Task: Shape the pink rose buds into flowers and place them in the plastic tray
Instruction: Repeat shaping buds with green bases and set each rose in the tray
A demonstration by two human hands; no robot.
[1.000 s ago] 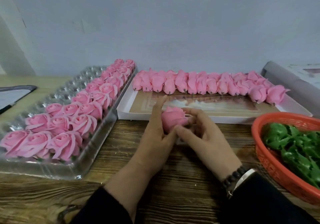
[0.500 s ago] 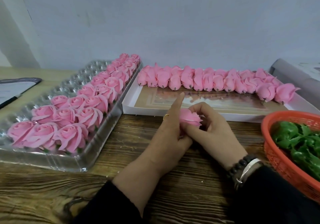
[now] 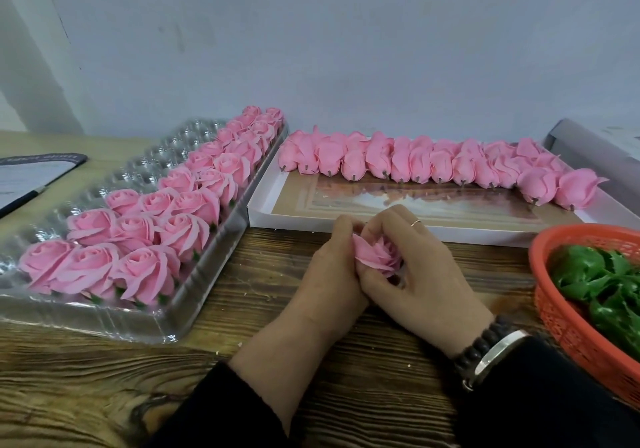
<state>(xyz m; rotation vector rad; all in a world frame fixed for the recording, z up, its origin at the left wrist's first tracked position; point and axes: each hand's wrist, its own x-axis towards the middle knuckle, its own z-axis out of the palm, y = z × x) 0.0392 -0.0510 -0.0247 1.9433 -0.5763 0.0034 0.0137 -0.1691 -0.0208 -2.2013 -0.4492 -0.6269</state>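
Pink rose bud (image 3: 375, 255): half-opened, above the wooden table (image 3: 242, 309), pinched between left hand (image 3: 329, 274) and right hand (image 3: 420, 271); stem hidden, apparently downward. Plastic tray (image 3: 145, 323), left: shaped flowers (image 3: 138, 240). White box (image 3: 266, 205), behind: unshaped buds (image 3: 433, 163).

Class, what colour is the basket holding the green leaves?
Orange-red, a plastic mesh basket at the right edge; the head view shows it.

Left hand (image 3: 329, 274) and right hand (image 3: 415, 267) meet thumb to thumb, fingers curled, pinching between them; dark sleeves cover both forearms.
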